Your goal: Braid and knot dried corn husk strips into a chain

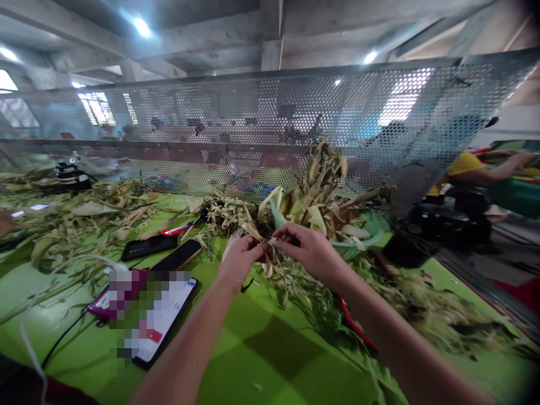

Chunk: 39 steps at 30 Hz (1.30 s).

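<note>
Over the green table [270,349], my left hand [241,260] and my right hand [307,246] meet with their fingers pinched together. Between the fingertips is a small strip of pale dried corn husk [252,230]; its lower end is hidden by the fingers. Just behind my hands lies a heap of small, curled, pale husk pieces [228,216]. To the right of it, a pale green basket [373,239] holds long dried corn husks [323,180]. More shredded bits [287,281] are scattered below my right hand.
Several phones, one with a lit screen [169,320], lie at left beside a purple case [101,304] and a white cable [31,326]. A red-handled tool [179,229] rests near them. Perforated metal panel [253,112] stands behind. Another person's arm [489,171] shows at right.
</note>
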Motion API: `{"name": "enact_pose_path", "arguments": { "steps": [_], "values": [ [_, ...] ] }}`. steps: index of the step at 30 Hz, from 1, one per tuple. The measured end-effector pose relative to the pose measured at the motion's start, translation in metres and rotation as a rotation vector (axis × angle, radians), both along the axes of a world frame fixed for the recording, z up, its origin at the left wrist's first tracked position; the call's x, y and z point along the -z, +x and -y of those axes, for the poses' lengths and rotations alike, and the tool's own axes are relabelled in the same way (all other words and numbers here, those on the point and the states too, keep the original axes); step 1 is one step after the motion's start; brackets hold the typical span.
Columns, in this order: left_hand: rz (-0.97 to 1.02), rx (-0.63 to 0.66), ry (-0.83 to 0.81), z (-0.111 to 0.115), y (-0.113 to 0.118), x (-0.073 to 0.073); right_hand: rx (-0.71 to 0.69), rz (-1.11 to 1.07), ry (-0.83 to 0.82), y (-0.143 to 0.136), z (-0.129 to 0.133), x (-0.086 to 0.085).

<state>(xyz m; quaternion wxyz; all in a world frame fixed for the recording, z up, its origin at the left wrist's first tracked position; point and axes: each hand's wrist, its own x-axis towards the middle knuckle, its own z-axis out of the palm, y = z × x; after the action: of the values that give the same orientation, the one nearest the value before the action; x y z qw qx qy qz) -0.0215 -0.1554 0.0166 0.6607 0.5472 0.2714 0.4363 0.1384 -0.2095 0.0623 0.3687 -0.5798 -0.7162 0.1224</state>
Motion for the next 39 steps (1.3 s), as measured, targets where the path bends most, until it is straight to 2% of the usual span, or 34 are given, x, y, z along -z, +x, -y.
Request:
{"name": "enact_pose_path", "arguments": {
  "steps": [5, 10, 14, 19, 23, 26, 29, 34, 39],
  "values": [
    [-0.021, -0.025, -0.003, -0.006, -0.001, 0.006, -0.007, 0.247, -0.01, 0.008, 0.006, -0.009],
    [-0.179, -0.034, 0.159, -0.006, -0.002, 0.007, -0.062, 0.262, 0.089, 0.004, 0.012, -0.015],
    [-0.22, 0.092, 0.195, 0.0, -0.002, 0.001, -0.143, 0.117, 0.056, 0.009, 0.003, -0.01],
    [-0.049, 0.227, 0.038, 0.008, -0.004, -0.006, -0.163, -0.246, -0.085, 0.018, -0.012, 0.004],
    [0.141, 0.158, -0.11, 0.006, -0.004, -0.005, -0.159, -0.323, -0.091, 0.01, -0.012, 0.009],
    [0.218, 0.063, -0.167, 0.002, -0.002, -0.003, -0.136, -0.228, 0.013, 0.001, -0.007, 0.008],
    [0.213, -0.004, -0.148, 0.0, 0.0, -0.002, -0.091, -0.029, 0.149, -0.004, -0.001, 0.006],
    [0.043, -0.083, 0.053, -0.002, 0.001, 0.002, -0.025, 0.26, 0.243, -0.009, 0.005, 0.004],
    [-0.156, -0.16, 0.228, -0.004, -0.001, 0.008, 0.011, 0.426, 0.281, -0.013, 0.008, 0.004]
  ]
}}
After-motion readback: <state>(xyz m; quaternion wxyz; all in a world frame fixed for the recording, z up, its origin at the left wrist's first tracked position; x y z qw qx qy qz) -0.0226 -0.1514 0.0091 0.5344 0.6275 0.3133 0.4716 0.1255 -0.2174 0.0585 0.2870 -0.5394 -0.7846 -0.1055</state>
